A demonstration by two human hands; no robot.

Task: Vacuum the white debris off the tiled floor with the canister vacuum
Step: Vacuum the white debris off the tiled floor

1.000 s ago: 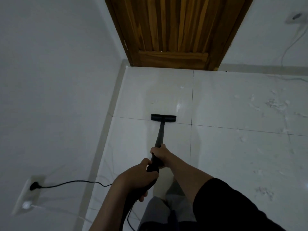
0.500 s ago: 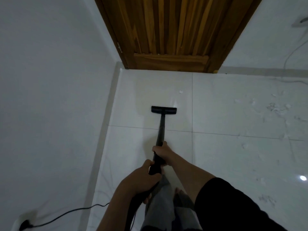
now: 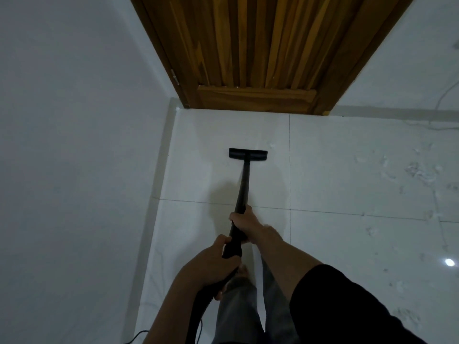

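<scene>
Debris (image 3: 419, 173) is lying scattered over the floor's (image 3: 335, 170) right side, well apart from the nozzle (image 3: 248, 154). My left hand (image 3: 211, 265) and right hand (image 3: 242, 225) are both gripping the wand (image 3: 243, 187), its long axis pointing toward the door (image 3: 255, 53) at the far edge.

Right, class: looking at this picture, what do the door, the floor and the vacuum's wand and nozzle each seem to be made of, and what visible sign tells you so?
Door: wood, seemingly varnished; streaky brown and amber grain in vertical slats.
Floor: glazed tile, probably ceramic or porcelain; thin grout lines and a bright glint of light.
Wand and nozzle: matt black, likely plastic, though the wand could be painted metal; no shine shows.
</scene>
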